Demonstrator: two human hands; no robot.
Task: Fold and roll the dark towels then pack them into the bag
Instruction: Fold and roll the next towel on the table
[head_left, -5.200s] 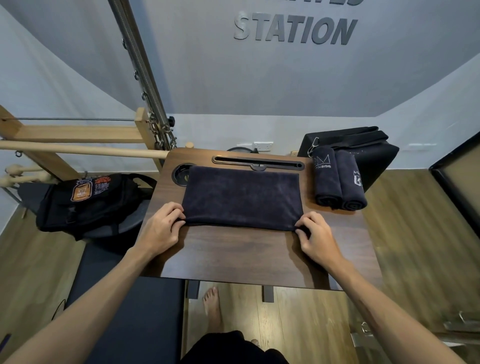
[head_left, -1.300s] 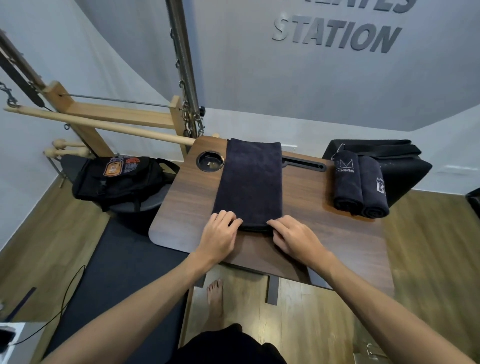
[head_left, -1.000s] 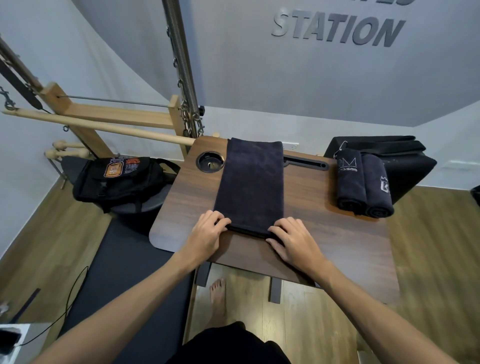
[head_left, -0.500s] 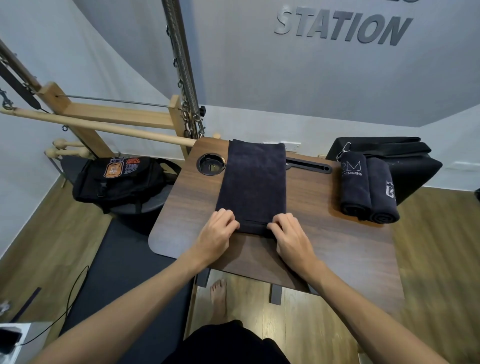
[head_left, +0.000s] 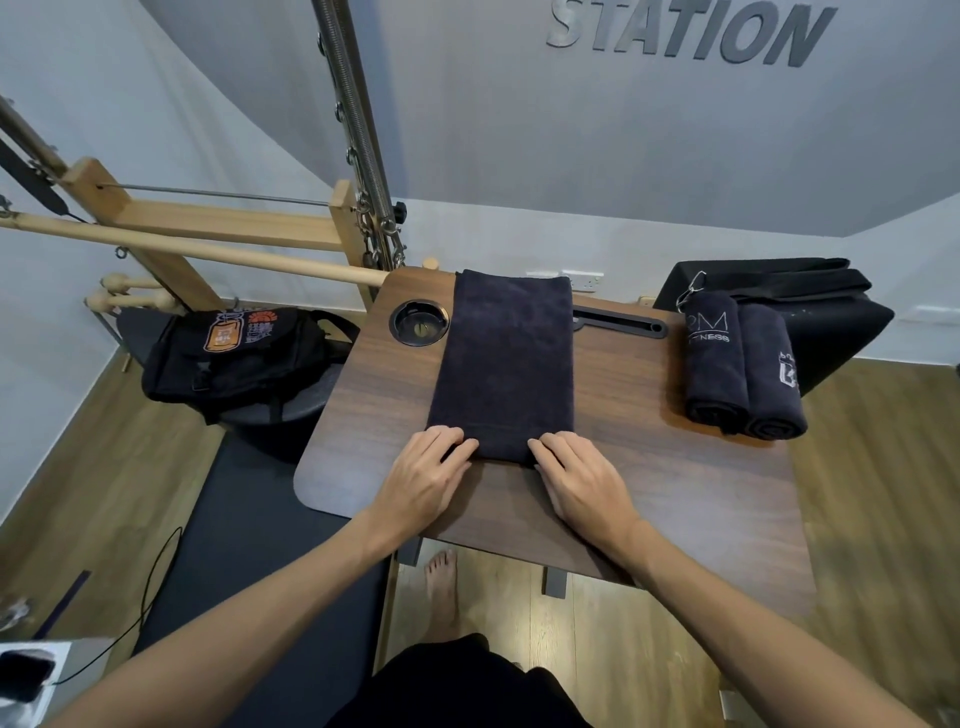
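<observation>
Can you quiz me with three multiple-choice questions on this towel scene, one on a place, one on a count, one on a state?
1. Where does the folded dark towel on the brown wooden table lie?
A. Right of the round cup recess
B. On the floor
C. Inside the black backpack

2. How many rolled dark towels lie at the table's right side?
A. None
B. Two
C. Five

3. What are the hands doing?
A. Both hang off the table
B. One lifts a rolled towel
C. The left hand and right hand have their fingers at the folded towel's near edge

Answers: 1 A, the recess sits just left of the towel. 2 B, two rolls lie side by side. 3 C, both hands' fingers curl at the near corners; no roll has started yet.
</observation>
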